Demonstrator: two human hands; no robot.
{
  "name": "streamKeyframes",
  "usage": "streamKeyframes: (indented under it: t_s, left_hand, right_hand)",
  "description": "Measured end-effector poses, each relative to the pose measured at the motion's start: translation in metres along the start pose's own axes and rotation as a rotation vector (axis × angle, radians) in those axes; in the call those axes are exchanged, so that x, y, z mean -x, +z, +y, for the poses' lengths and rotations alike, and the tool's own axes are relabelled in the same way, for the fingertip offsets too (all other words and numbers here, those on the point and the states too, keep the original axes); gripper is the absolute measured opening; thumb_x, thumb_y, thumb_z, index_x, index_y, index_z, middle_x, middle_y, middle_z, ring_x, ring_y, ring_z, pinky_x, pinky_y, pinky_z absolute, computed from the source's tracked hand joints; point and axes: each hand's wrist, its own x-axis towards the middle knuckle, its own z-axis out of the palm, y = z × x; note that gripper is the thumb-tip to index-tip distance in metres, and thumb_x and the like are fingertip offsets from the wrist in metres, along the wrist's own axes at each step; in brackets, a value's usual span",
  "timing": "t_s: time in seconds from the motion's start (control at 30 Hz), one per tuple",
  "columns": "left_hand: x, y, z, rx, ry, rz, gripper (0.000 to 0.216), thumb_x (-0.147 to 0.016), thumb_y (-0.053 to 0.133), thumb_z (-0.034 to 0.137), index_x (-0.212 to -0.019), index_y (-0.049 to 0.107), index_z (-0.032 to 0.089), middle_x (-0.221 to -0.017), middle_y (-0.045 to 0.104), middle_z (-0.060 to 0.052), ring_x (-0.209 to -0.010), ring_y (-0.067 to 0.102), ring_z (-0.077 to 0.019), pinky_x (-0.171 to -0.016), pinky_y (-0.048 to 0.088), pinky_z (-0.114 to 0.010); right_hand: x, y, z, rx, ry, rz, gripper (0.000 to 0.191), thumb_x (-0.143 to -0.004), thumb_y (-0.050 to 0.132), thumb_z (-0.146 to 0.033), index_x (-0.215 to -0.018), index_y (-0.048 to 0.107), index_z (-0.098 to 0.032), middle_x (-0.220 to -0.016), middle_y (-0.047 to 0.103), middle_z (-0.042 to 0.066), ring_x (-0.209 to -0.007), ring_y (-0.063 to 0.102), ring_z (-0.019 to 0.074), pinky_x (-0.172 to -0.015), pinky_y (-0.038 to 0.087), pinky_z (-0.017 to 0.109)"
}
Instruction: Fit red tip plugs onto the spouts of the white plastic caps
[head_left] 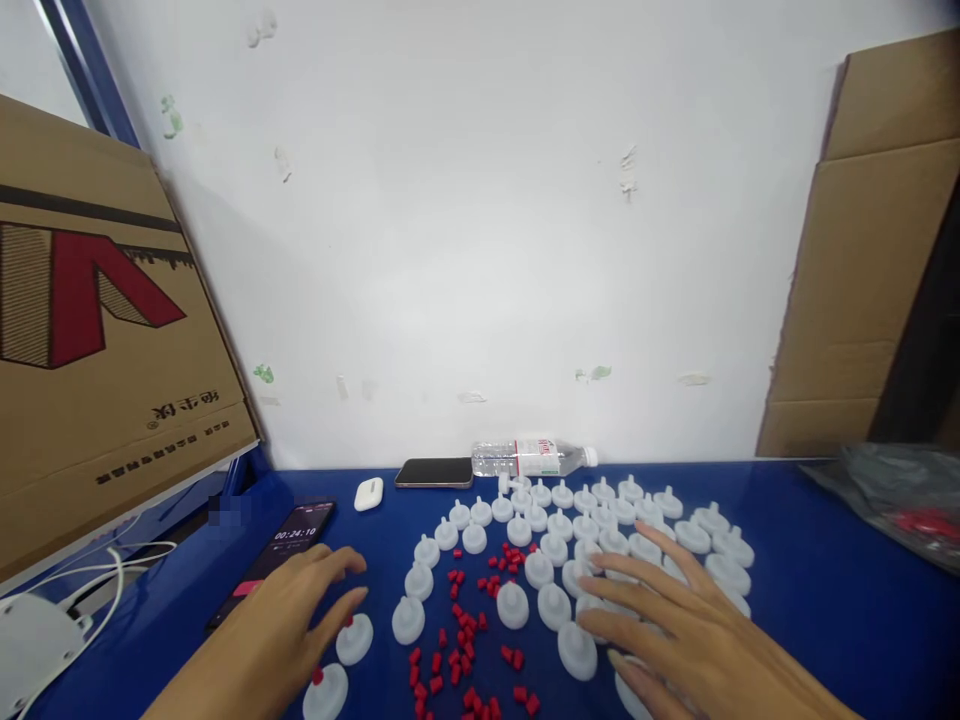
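Note:
Several white round plastic caps stand in a wide arc on the blue table. Small red plugs lie scattered in the middle of the arc. My left hand rests flat at the lower left with fingers spread, next to a white cap and a cap with a red plug in it. My right hand lies open, fingers stretched over the caps at the lower right, touching them. Neither hand grips anything.
A phone with a running timer lies left of my left hand. At the back sit a white earbud case, a dark phone and a lying water bottle. Cardboard boxes flank both sides; a grey bag lies right.

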Motion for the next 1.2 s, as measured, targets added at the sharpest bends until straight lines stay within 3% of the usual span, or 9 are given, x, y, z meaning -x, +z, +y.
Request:
streamKeyframes:
  t_s: [0.07,0.17,0.27,0.33,0.57,0.7,0.87,1.07,1.2]
  left_hand:
    - [0.002,-0.002,0.016,-0.019,0.077,0.034,0.026,-0.095,0.057,0.034,-0.112,0.075,0.027,-0.113,0.077,-0.005,-0.107,0.072,-0.0278,-0.095,0.055,-0.034]
    - [0.008,0.008,0.049,0.022,0.227,-0.053,0.029,-0.099,0.055,0.029,-0.125,0.068,0.032,-0.112,0.075,0.0,-0.099,0.073,-0.0202,-0.086,0.055,-0.024]
    - [0.01,0.034,0.074,0.019,0.462,-0.172,0.037,-0.092,0.062,0.012,-0.121,0.067,0.034,-0.105,0.073,0.003,-0.092,0.072,-0.0155,-0.074,0.052,-0.017]
    - [0.009,0.056,0.081,-0.033,0.57,-0.166,0.034,-0.085,0.07,0.008,-0.111,0.069,0.03,-0.096,0.071,0.002,-0.085,0.069,-0.0163,-0.071,0.051,-0.018]
    - [0.006,0.103,0.077,-0.269,0.562,-0.175,0.023,-0.082,0.078,0.011,-0.1,0.069,0.023,-0.101,0.07,-0.003,-0.093,0.067,-0.0227,-0.059,0.047,-0.023]
    - [0.008,0.109,0.08,-0.272,0.571,-0.181,0.017,-0.088,0.068,0.009,-0.097,0.066,0.023,-0.096,0.069,-0.002,-0.093,0.067,-0.0219,-0.054,0.043,-0.022]
    - [0.007,0.109,0.086,-0.289,0.579,-0.138,0.02,-0.088,0.059,0.004,-0.093,0.063,0.023,-0.09,0.069,-0.001,-0.089,0.068,-0.0213,-0.052,0.041,-0.024]
    - [0.003,0.092,0.096,-0.263,0.604,-0.079,0.023,-0.083,0.063,0.002,-0.09,0.059,0.023,-0.085,0.071,0.002,-0.08,0.065,-0.0216,-0.055,0.041,-0.029]
    - [0.004,0.086,0.1,-0.222,0.641,-0.055,0.025,-0.082,0.064,-0.001,-0.088,0.058,0.023,-0.081,0.07,0.003,-0.074,0.063,-0.0187,-0.051,0.035,-0.03]
  right_hand:
    - [0.0,-0.001,0.0,-0.052,-0.017,-0.037,0.028,-0.093,0.064,-0.023,-0.12,0.07,-0.024,-0.115,0.078,0.0,-0.117,0.07,0.0165,-0.127,0.019,0.037]
    - [-0.003,0.0,0.0,-0.075,-0.088,-0.112,0.029,-0.095,0.065,-0.026,-0.124,0.069,-0.024,-0.113,0.078,-0.002,-0.113,0.071,0.0145,-0.127,0.017,0.032]
    - [-0.006,0.002,0.0,-0.051,-0.11,-0.149,0.031,-0.098,0.064,-0.028,-0.129,0.068,-0.027,-0.121,0.076,-0.003,-0.116,0.07,0.0144,-0.128,0.016,0.033]
    - [-0.008,0.002,0.0,-0.041,-0.121,-0.138,0.03,-0.101,0.062,-0.031,-0.131,0.067,-0.031,-0.126,0.074,-0.003,-0.119,0.069,0.015,-0.128,0.02,0.036]
    - [-0.009,-0.001,0.0,0.026,-0.26,-0.165,0.035,-0.108,0.052,-0.042,-0.14,0.062,-0.031,-0.129,0.073,-0.002,-0.121,0.067,0.0166,-0.122,0.035,0.039]
    - [-0.003,0.008,-0.005,0.053,-0.264,-0.181,0.036,-0.109,0.049,-0.042,-0.143,0.058,-0.036,-0.134,0.07,-0.003,-0.124,0.065,0.017,-0.122,0.036,0.042]
    - [0.005,0.02,-0.01,-0.018,-0.155,-0.137,0.028,-0.108,0.054,-0.034,-0.133,0.064,-0.041,-0.129,0.071,-0.005,-0.126,0.063,0.0149,-0.127,0.025,0.045]
    - [0.0,0.01,-0.003,-0.027,-0.179,-0.186,0.031,-0.108,0.053,-0.039,-0.138,0.061,-0.039,-0.138,0.068,0.0,-0.127,0.064,0.0172,-0.121,0.038,0.042]
    - [-0.001,0.012,-0.004,-0.06,-0.177,-0.203,0.028,-0.107,0.054,-0.041,-0.134,0.064,-0.041,-0.132,0.071,-0.002,-0.126,0.065,0.0182,-0.121,0.036,0.047]
